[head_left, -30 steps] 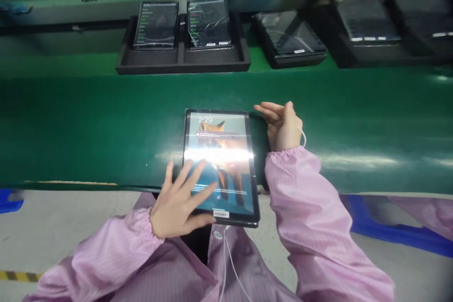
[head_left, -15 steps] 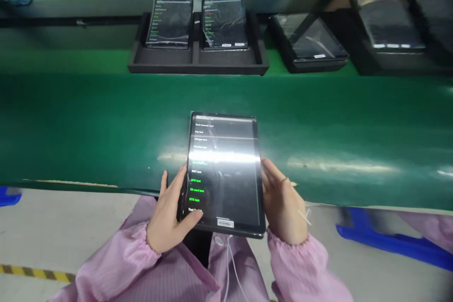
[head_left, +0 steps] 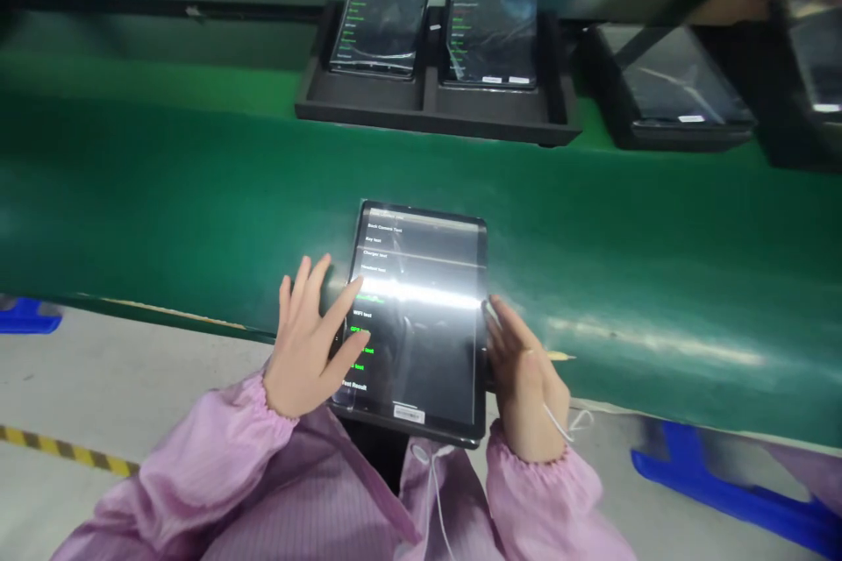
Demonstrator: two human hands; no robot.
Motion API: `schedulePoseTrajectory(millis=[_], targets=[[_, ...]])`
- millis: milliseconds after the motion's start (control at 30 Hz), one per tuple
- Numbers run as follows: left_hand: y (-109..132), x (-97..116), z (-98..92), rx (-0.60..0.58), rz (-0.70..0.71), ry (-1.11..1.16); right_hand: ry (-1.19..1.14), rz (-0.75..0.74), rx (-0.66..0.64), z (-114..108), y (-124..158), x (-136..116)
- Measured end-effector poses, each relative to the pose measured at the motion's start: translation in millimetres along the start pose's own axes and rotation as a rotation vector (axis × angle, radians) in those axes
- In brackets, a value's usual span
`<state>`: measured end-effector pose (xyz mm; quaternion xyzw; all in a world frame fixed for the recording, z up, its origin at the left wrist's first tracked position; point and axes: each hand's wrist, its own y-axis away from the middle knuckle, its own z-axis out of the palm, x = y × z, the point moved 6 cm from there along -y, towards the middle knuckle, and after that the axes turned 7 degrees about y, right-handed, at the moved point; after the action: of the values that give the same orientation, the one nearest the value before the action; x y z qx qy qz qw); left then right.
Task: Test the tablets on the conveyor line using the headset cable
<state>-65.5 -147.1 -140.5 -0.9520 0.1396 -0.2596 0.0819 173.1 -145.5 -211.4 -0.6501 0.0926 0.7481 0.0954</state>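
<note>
A black tablet [head_left: 421,342] lies at the near edge of the green bench, its lower end reaching past that edge. White and green test names run down the left of its lit screen, and a bright reflection crosses it. My left hand [head_left: 309,351] is over the tablet's left side with fingers spread, index finger and thumb above or on the screen; whether they touch it I cannot tell. My right hand [head_left: 530,377] holds the tablet's right edge, with its fingers partly hidden behind it.
Beyond the tablet, a black divided tray [head_left: 434,110] carries two lit tablets [head_left: 381,22]. Farther right stands another tray with a dark tablet [head_left: 677,74]. Green bench surface [head_left: 197,193] stretches to both sides. Below it, a blue frame [head_left: 724,473] is on the floor at right.
My left hand has lifted off the tablet's left edge, and its fingers have spread over the screen. My right hand stays on the right edge. The view has turned, shifting the trays rightward.
</note>
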Motion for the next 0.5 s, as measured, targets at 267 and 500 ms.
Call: schedulePoseTrajectory(millis=[267,500], targets=[[0,-8,-0.8,-0.035,-0.005,0.097,0.217,-0.061,0.096,-25,-18,-11],[35,1,4.8,-0.058,0.056,0.173,0.136,0.318,-0.261,-44,-66,-22]])
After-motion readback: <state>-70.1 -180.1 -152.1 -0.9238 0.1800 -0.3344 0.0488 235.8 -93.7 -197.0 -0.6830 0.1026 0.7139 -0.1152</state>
